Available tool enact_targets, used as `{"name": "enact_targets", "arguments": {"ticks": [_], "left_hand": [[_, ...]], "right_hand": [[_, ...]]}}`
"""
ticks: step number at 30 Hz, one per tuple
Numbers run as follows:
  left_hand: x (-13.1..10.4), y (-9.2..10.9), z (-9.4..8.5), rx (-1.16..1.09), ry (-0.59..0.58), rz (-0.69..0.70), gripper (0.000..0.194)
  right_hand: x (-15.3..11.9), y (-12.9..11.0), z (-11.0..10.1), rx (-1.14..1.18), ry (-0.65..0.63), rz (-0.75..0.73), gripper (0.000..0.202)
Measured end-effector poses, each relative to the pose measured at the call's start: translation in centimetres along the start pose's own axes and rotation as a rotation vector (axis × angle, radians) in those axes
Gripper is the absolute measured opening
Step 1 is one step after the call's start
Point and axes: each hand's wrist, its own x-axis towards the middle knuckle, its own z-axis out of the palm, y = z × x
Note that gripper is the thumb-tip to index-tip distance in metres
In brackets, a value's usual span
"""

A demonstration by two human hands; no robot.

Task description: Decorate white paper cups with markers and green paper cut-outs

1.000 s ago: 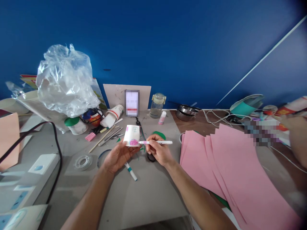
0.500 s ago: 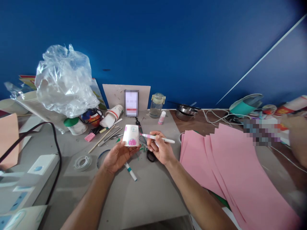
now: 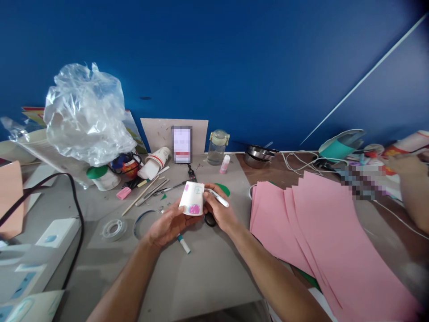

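Observation:
A white paper cup point(image 3: 191, 197), marked with pink patches and a small teal square drawing, rests tilted in my left hand point(image 3: 169, 222), whose fingers and thumb close round its lower part. My right hand point(image 3: 217, 208) grips a white marker point(image 3: 218, 197) and is up against the cup's right side. The marker's tip is hidden behind the cup or fingers. Below the hands a teal-banded marker point(image 3: 183, 244) lies on the table. Black scissor handles point(image 3: 210, 219) show partly beneath my right hand, and a green paper piece point(image 3: 222, 189) lies behind it.
Pink paper sheets point(image 3: 321, 223) spread on the right; a roll of clear tape point(image 3: 114, 229) and a power strip point(image 3: 43, 250) are on the left. A glass jar point(image 3: 217, 147), glue stick point(image 3: 225, 164) and phone point(image 3: 182, 144) stand behind. Another person's arm point(image 3: 410, 192) shows far right.
The cup has moved right and slightly nearer, tilting more. My right hand has brought the marker in against the cup, so its pink end no longer shows.

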Motion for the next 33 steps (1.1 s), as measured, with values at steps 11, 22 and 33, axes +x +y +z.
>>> {"name": "enact_targets", "arguments": {"ticks": [11,22,33], "left_hand": [[0.3,-0.2,0.5,0.249,0.189,0.164,0.047],[0.6,-1.0,0.9,0.686,0.451,0.332,0.069],[0.6,0.4,0.7,0.136,0.238,0.262,0.054]], "right_hand": [[-0.1,-0.5,0.0,-0.102,0.135,-0.041,0.037],[-0.8,-0.5,0.6,-0.278,0.128,-0.184,0.037],[-0.9,-1.7,-0.7,0.089,-0.021,-0.226,0.048]]}}
